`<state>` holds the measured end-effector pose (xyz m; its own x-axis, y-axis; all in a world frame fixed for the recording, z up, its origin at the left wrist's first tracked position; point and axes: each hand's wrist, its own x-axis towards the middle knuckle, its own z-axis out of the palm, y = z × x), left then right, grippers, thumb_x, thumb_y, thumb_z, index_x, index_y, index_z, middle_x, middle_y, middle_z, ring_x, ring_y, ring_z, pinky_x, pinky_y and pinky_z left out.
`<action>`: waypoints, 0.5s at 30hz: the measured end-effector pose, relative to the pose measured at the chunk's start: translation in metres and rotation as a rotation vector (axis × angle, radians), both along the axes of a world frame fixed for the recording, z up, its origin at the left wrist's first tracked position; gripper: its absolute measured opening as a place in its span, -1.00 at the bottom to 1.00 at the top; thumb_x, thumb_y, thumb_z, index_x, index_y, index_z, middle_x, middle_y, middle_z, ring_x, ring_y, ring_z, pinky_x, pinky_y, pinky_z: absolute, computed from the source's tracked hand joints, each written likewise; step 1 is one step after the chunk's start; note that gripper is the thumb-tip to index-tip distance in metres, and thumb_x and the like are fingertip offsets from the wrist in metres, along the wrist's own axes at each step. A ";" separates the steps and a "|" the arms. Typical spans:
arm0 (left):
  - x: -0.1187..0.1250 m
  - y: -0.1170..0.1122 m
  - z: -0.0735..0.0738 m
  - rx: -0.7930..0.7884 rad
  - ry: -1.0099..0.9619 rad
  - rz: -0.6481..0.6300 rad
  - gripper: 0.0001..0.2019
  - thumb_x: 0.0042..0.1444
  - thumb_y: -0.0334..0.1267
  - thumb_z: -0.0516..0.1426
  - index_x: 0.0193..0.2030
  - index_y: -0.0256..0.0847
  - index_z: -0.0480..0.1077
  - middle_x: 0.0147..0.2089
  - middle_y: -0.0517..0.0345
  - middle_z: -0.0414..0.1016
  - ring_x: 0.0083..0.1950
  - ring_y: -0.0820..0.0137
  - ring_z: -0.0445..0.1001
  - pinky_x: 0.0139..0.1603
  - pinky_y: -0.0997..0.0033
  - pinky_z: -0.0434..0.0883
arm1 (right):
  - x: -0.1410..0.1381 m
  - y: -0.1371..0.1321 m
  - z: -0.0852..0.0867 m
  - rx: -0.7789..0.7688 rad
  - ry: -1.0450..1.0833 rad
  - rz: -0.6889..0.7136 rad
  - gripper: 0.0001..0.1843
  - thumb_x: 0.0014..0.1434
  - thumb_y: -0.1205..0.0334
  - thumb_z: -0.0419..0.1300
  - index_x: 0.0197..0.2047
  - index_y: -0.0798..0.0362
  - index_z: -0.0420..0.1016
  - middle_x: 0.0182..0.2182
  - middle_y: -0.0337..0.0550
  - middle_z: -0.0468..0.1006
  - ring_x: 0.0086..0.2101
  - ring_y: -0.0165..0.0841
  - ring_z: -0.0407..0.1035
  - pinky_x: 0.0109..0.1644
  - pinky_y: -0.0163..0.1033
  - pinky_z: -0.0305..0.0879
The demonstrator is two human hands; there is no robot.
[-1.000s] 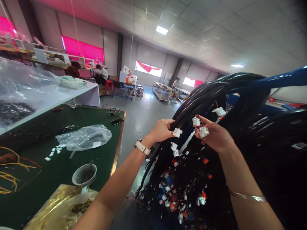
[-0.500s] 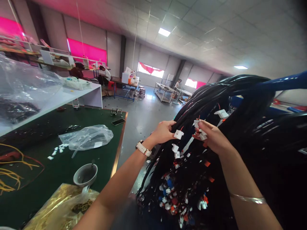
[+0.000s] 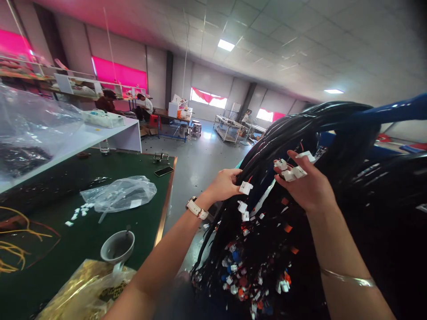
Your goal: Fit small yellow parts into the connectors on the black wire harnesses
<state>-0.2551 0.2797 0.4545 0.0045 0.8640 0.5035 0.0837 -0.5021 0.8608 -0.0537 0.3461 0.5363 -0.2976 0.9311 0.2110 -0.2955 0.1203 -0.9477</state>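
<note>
My left hand (image 3: 224, 184) is closed by the edge of a hanging bundle of black cables (image 3: 267, 149), pinching a wire lead with a white plastic connector (image 3: 246, 188) at its end. More white connectors (image 3: 243, 207) dangle just below it. To the right, my right hand (image 3: 312, 184) is turned palm up, thumb and fingers spread apart. Several loose white connectors (image 3: 293, 174) rest in its fingers. Behind the thumb is another white connector (image 3: 307, 155). Lower in the bundle, many cable ends carry white, blue, red and orange connectors (image 3: 235, 258).
A blue bar (image 3: 396, 106) bears the cables. On the left, a green table (image 3: 80, 240) carries a clear plastic bag (image 3: 125, 193), small white pieces (image 3: 76, 212), a grey bowl (image 3: 117, 247), a phone (image 3: 163, 171) and yellow wires (image 3: 13, 251). People sit at far benches.
My right hand has moved right and slightly up, away from my left hand. Its thumb and fingers have spread, showing the white connectors in it. My left hand has barely moved.
</note>
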 end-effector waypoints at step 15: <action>0.000 -0.004 0.003 0.015 0.037 0.039 -0.74 -0.16 -0.34 0.29 -0.25 -0.32 0.50 -0.43 0.26 0.47 -0.44 0.51 0.36 -0.45 0.55 0.25 | -0.029 -0.043 -0.125 0.211 -0.465 -0.293 -0.05 -0.24 -0.19 0.44 0.15 0.00 0.21 -0.19 -0.14 0.46 -0.31 -0.28 0.40 -0.24 -0.14 0.41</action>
<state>-0.2550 0.2757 0.4572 -0.0097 0.8561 0.5167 0.1350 -0.5109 0.8490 -0.0826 0.3034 0.4115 -0.1396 0.9406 0.3095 0.2198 0.3342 -0.9165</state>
